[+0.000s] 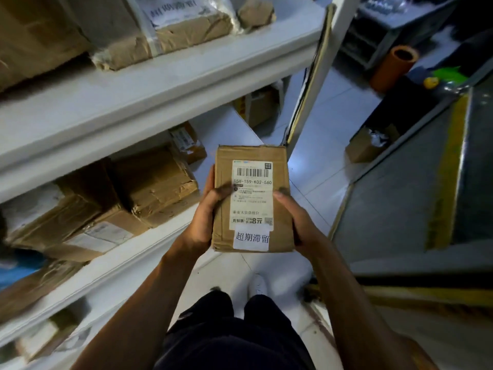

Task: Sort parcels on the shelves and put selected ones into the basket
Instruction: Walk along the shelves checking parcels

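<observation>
A small brown cardboard parcel [252, 198] with a white barcode label and a white sticker at its near end is held flat in front of me, label up. My left hand [206, 212] grips its left side, thumb over the top face. My right hand [294, 217] grips its right side, thumb on the label's edge. White shelves [106, 102] stand to my left with several brown parcels [154, 180] on the middle level and taped boxes [170, 36] on the upper level. No basket is in view.
A white shelf upright [312, 84] rises just beyond the parcel. A grey counter with a yellow stripe [448, 169] runs along the right. On the floor sit an open box [370, 145] and an orange roll [394, 68]. My feet [257, 285] stand on pale tiles.
</observation>
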Demonstrator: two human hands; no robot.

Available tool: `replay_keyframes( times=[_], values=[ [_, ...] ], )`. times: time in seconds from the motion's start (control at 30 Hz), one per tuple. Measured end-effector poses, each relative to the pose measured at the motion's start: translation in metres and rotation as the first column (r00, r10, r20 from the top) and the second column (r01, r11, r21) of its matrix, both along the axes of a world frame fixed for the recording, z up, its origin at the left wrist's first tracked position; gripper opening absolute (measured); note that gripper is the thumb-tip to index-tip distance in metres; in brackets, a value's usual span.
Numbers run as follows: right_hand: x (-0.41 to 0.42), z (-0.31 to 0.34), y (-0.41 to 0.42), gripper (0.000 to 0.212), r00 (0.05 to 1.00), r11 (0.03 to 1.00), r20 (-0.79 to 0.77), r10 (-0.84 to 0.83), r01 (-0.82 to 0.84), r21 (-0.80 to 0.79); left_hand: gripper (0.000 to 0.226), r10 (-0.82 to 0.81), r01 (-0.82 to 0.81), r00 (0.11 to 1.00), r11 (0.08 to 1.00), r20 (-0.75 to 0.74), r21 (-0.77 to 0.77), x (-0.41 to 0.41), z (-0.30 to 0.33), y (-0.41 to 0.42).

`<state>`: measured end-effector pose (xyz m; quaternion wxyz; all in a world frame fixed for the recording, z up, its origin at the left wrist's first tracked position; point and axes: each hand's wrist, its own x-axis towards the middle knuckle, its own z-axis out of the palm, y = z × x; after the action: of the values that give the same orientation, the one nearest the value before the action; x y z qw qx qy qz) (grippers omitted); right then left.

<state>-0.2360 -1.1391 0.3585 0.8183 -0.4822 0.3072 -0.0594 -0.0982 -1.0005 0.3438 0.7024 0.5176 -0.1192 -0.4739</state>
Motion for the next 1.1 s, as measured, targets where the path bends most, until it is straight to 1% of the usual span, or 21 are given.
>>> replay_keyframes(
  times=[0.07, 0.13, 0.17, 0.23, 0.27, 0.33, 0.37, 0.43, 0.5, 0.57, 0.63, 0.73, 0.8, 0.83, 0.93, 1.03, 1.1],
  values=[
    [-0.009, 0.004, 0.013, 0.054, 0.999, 0.999, -0.014, -0.038, 0.038, -0.027, 0.110, -0.068, 0.069, 0.997, 0.997, -0.033, 0.028, -0.002, -0.002, 0.006],
    [-0.021, 0.007, 0.030, 0.052, 0.996, 0.995, 0.004, -0.095, 0.095, -0.023, 0.112, -0.138, 0.141, 0.988, 0.989, -0.066, 0.034, -0.006, -0.004, 0.013],
    [-0.029, 0.008, 0.041, 0.057, 0.991, 0.991, 0.018, -0.132, 0.133, -0.012, 0.110, -0.181, 0.184, 0.981, 0.982, -0.074, 0.036, -0.009, -0.006, 0.016],
    [-0.045, 0.011, 0.064, 0.077, 0.975, 0.975, 0.036, -0.221, 0.221, 0.015, 0.102, -0.240, 0.244, 0.969, 0.968, -0.066, 0.062, -0.014, -0.012, 0.023],
    [-0.054, 0.008, 0.074, 0.083, 0.964, 0.964, 0.038, -0.264, 0.263, 0.022, 0.098, -0.265, 0.270, 0.962, 0.960, -0.072, 0.072, -0.017, -0.014, 0.025],
    [-0.072, 0.004, 0.094, 0.078, 0.933, 0.933, 0.034, -0.359, 0.357, 0.046, 0.095, -0.358, 0.366, 0.927, 0.929, -0.115, 0.061, -0.030, -0.014, 0.028],
    [-0.082, 0.002, 0.103, 0.072, 0.908, 0.907, 0.018, -0.418, 0.416, 0.068, 0.089, -0.404, 0.411, 0.907, 0.911, -0.120, 0.045, -0.038, -0.013, 0.029],
    [-0.104, -0.001, 0.118, 0.060, 0.850, 0.845, -0.003, -0.527, 0.524, 0.102, 0.073, -0.462, 0.465, 0.883, 0.885, -0.084, 0.025, -0.057, -0.013, 0.029],
    [-0.127, 0.000, 0.132, 0.056, 0.791, 0.786, 0.003, -0.612, 0.607, 0.121, 0.077, -0.529, 0.533, 0.844, 0.845, -0.087, 0.046, -0.077, -0.011, 0.025],
    [-0.155, 0.000, 0.143, 0.061, 0.725, 0.717, 0.006, -0.689, 0.681, 0.149, 0.084, -0.612, 0.617, 0.787, 0.784, -0.080, 0.064, -0.103, -0.008, 0.016],
    [-0.186, 0.001, 0.153, 0.063, 0.665, 0.658, 0.017, -0.747, 0.735, 0.164, 0.085, -0.685, 0.687, 0.727, 0.722, -0.054, 0.085, -0.135, -0.006, 0.008],
    [-0.239, 0.004, 0.169, 0.049, 0.565, 0.560, 0.036, -0.824, 0.803, 0.205, 0.083, -0.777, 0.777, 0.629, 0.625, -0.028, 0.078, -0.191, -0.004, -0.003],
    [-0.275, 0.006, 0.179, 0.040, 0.497, 0.491, 0.037, -0.867, 0.839, 0.236, 0.081, -0.825, 0.824, 0.563, 0.558, -0.043, 0.096, -0.232, -0.001, -0.007],
    [-0.295, 0.006, 0.185, 0.037, 0.457, 0.451, 0.032, -0.889, 0.860, 0.239, 0.080, -0.847, 0.846, 0.529, 0.523, -0.044, 0.102, -0.254, 0.000, -0.010],
    [-0.345, 0.007, 0.204, 0.039, 0.316, 0.310, 0.015, -0.949, 0.920, 0.241, 0.070, -0.905, 0.901, 0.425, 0.421, -0.024, 0.103, -0.317, -0.002, -0.014],
    [-0.392, 0.002, 0.227, 0.040, 0.187, 0.178, -0.019, -0.982, 0.958, 0.224, 0.069, -0.952, 0.949, 0.296, 0.284, -0.076, 0.133, -0.373, -0.008, -0.011],
    [-0.419, -0.005, 0.241, 0.042, 0.093, 0.078, -0.073, -0.993, 0.980, 0.185, 0.069, -0.974, 0.970, 0.209, 0.195, -0.085, 0.147, -0.406, -0.013, -0.009]
  ],
)
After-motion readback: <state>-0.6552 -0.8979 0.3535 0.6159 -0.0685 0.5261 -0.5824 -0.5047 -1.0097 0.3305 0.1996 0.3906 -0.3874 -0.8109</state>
